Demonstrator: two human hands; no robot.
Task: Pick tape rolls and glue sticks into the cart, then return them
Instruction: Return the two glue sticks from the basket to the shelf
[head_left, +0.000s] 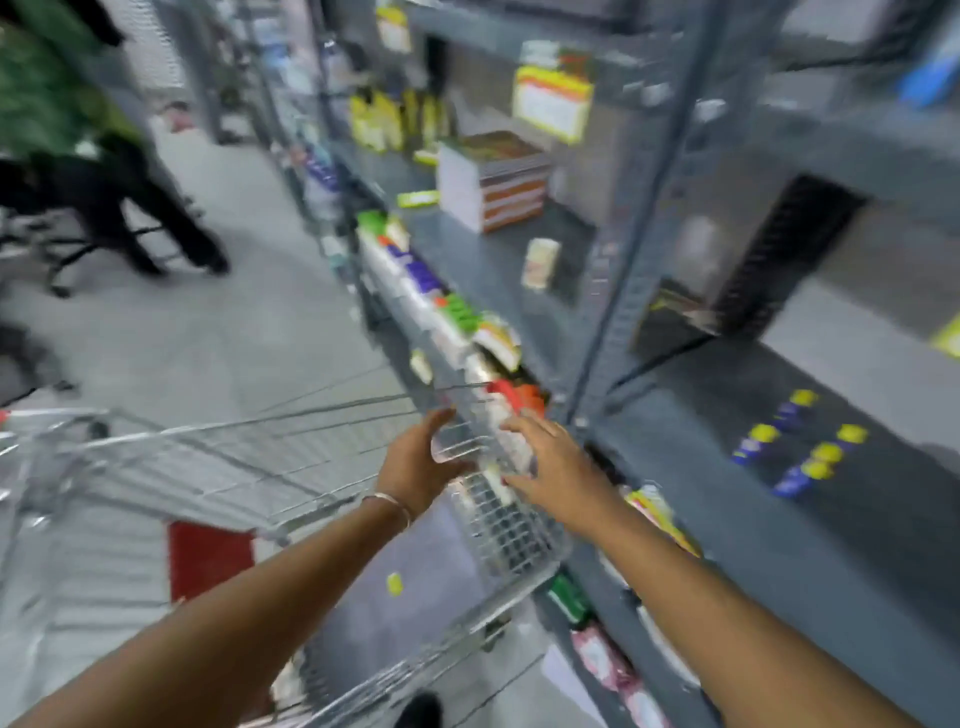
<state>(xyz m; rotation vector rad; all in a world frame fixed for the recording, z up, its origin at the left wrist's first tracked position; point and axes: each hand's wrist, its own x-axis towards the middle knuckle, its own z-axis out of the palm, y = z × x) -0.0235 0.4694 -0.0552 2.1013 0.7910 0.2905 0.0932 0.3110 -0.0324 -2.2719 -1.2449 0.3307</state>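
Here, the frame is heavily motion-blurred, so fine detail is unreliable. Both hands reach out over the far corner of the wire shopping cart (291, 457). The left hand (415, 462) sits at about 9 o'clock from the right hand (556, 467), fingers loosely curled, palms facing each other with a gap between. Something pale and possibly clear shows in that gap — whether it is a tape roll or just cart wire and shelf stock behind, I cannot tell. Neither hand visibly clamps anything; both look spread, not fisted.

The glue sticks (810, 447) — yellow caps, blue bodies — stand upright in loose rows on the grey shelf (727, 519), at roughly 3 o'clock from the right hand, well apart from it. The right hand is clearly the nearer one. One small yellow-green blob (394, 583) shows down in the cart basket, identity unclear.

Judgement: next reach probably swings the right hand toward 3 o'clock, gripping a stick from above.
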